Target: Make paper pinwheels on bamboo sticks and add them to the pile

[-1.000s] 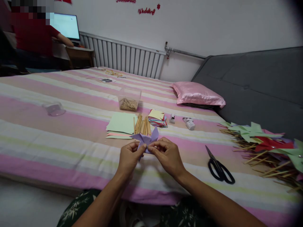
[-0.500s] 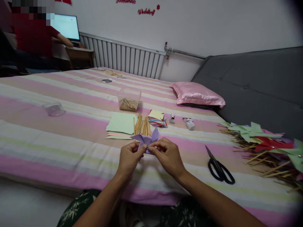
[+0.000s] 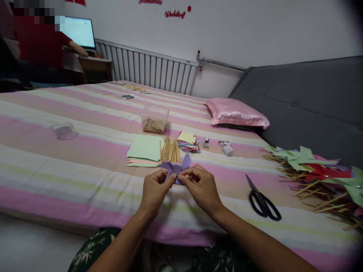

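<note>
Both of my hands pinch a purple folded paper pinwheel (image 3: 176,166) just above the striped bed (image 3: 85,151). My left hand (image 3: 154,190) grips its left side and my right hand (image 3: 200,185) grips its centre from the right. Just beyond the pinwheel lie a bundle of wooden sticks (image 3: 170,150), a pale green paper sheet (image 3: 144,148) and a stack of coloured paper squares (image 3: 188,142).
Black scissors (image 3: 263,203) lie to the right of my hands. A pile of finished pinwheels (image 3: 317,170) covers the bed's right edge. Further back stand a clear box of sticks (image 3: 154,119), a clear lid (image 3: 64,130), a pink pillow (image 3: 236,112). A person in red (image 3: 39,45) sits at a monitor.
</note>
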### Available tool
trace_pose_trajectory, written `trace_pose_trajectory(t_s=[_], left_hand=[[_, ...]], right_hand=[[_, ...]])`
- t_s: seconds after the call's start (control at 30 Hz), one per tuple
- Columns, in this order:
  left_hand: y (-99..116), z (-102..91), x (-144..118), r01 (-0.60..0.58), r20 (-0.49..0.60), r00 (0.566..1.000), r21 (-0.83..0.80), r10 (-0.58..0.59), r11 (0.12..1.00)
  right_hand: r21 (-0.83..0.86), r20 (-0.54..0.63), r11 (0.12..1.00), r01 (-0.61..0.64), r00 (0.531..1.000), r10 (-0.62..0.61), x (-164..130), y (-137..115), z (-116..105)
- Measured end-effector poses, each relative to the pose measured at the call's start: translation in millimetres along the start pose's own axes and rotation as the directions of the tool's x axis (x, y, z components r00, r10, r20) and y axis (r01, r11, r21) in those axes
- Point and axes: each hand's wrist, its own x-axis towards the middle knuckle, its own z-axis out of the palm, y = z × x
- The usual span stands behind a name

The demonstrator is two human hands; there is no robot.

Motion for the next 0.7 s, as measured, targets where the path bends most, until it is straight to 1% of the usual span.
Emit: trace_pose_trajectory(t_s=[0.07,0.13,0.2,0.23,0.27,0.33,0.4,0.43,0.5,0.6,0.7], left_hand=[[0.2,0.5,-0.8,-0.002,0.003,1.000,-0.005,0.002,1.000],[0.0,0.8,-1.5,-0.003,-0.004,1.000,0.002,0.003,1.000],[-0.5,0.8,-1.7,-0.006,-0.010,1.000,0.011,0.006,1.000],[-0.9,0.7,-1.6,-0.007,-0.010,1.000,0.010,0.007,1.000],[-1.3,0.6,-1.4,-0.005,-0.007,1.000,0.004,0.005,1.000],[-2.2,0.3,-0.9,0.001,0.004,1.000,-0.012,-0.001,1.000],[-3.3,-0.1,-0.4,0.007,0.007,1.000,-0.021,-0.007,1.000],[-3.9,-0.3,-0.2,0.010,0.006,1.000,-0.021,-0.010,1.000],[-5.0,-0.7,0.2,0.019,0.007,1.000,-0.019,-0.019,1.000],[-6.3,-0.9,0.6,0.036,0.013,0.999,-0.016,-0.036,0.999],[-6.9,-0.9,0.7,0.055,0.007,0.998,-0.021,-0.055,0.998]], right_hand=[[-0.029,-0.044,0.999,0.016,0.999,-0.017,-0.5,0.2,1.3],[-0.050,-0.126,0.999,0.013,0.992,-0.019,-0.9,1.0,3.1],[-0.011,-0.188,1.000,-0.026,0.982,0.023,-0.8,2.5,4.9],[0.037,-0.189,0.998,-0.054,0.980,0.060,-0.5,3.5,5.6],[0.097,-0.160,0.992,-0.079,0.983,0.094,-0.1,4.7,6.2],[0.225,-0.033,0.967,-0.122,0.991,0.133,0.8,7.3,6.7],[0.321,0.099,0.933,-0.162,0.986,0.137,1.5,10.1,6.7],[0.349,0.144,0.919,-0.182,0.980,0.139,1.6,11.5,6.6],[0.378,0.177,0.900,-0.218,0.971,0.161,1.6,13.9,6.6],[0.406,0.172,0.879,-0.251,0.965,0.196,1.6,15.9,7.0],[0.446,0.182,0.857,-0.258,0.964,0.196,2.3,16.0,7.0]])
